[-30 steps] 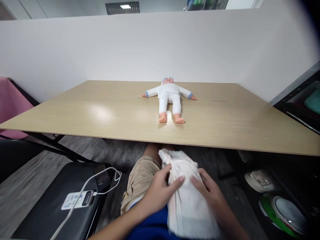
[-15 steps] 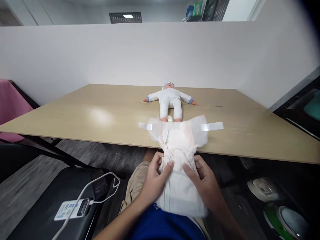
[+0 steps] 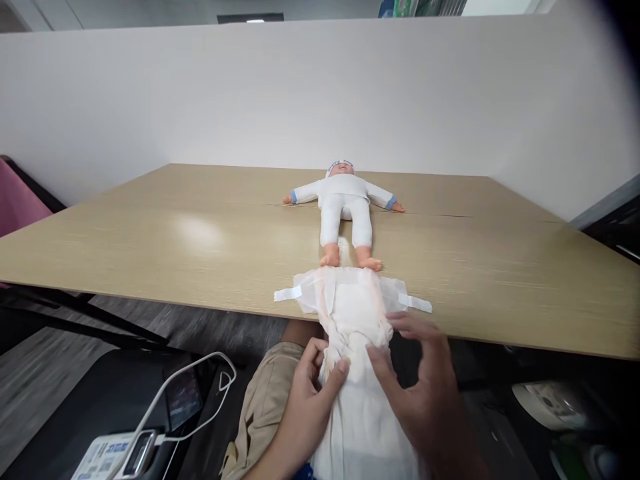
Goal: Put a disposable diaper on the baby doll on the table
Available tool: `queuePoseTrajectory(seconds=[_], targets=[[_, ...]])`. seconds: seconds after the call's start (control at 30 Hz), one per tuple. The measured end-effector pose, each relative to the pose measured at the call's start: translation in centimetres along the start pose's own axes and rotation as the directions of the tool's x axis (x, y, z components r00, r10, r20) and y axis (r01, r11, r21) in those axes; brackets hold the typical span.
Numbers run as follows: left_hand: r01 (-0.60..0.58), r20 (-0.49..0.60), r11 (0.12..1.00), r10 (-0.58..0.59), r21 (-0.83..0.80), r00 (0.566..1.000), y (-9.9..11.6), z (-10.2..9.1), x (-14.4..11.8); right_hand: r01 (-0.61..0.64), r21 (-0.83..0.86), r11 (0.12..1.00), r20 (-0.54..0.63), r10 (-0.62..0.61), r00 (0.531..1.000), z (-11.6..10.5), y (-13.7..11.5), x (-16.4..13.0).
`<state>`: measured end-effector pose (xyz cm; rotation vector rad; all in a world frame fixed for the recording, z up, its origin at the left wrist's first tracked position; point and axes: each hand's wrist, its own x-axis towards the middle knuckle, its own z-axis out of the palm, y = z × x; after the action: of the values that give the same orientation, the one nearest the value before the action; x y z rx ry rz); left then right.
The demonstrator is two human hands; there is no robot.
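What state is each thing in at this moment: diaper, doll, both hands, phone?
diaper: unfolded, far end with tabs spread on the table edge, near end hanging toward the lap
baby doll: lying on its back, arms out, feet just beyond the diaper
left hand: pinching the diaper's gathered middle
right hand: fingers spread, thumb on the diaper
phone: lying on the black seat, cable plugged in

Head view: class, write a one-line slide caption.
Both hands, left hand and right hand, spread a diaper below a doll's feet.
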<state>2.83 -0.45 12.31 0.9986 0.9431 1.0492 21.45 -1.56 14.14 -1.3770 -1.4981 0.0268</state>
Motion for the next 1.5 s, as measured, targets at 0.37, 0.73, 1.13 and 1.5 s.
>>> queuePoseTrajectory(seconds=[0.37, 0.73, 1.13, 1.5], targets=[[-0.448, 0.404, 0.532, 0.204, 0.719, 0.892, 7.7, -6.3, 3.8, 0.267, -0.158, 0.951, 0.598, -0.123, 0.792, 6.5, 3.6, 7.6], [-0.724, 0.866, -0.551, -0.003, 0.416, 0.499, 13.6, -2.4, 28.0, 0.265, -0.159, 0.951, 0.563, -0.133, 0.816, 6.5, 3.3, 7.7], [-0.938, 0.953, -0.258, -0.131, 0.233, 0.273, 13.9, 1.0, 30.1, 0.305, -0.148, 0.941, 0.593, -0.163, 0.789, 6.7, 4.2, 7.7], [-0.915, 0.880, 0.342, 0.337, 0.216, 0.334, 21.9, 4.0, 32.5, 0.306, -0.094, 0.948, 0.684, -0.162, 0.711, 11.7, 8.8, 15.5]])
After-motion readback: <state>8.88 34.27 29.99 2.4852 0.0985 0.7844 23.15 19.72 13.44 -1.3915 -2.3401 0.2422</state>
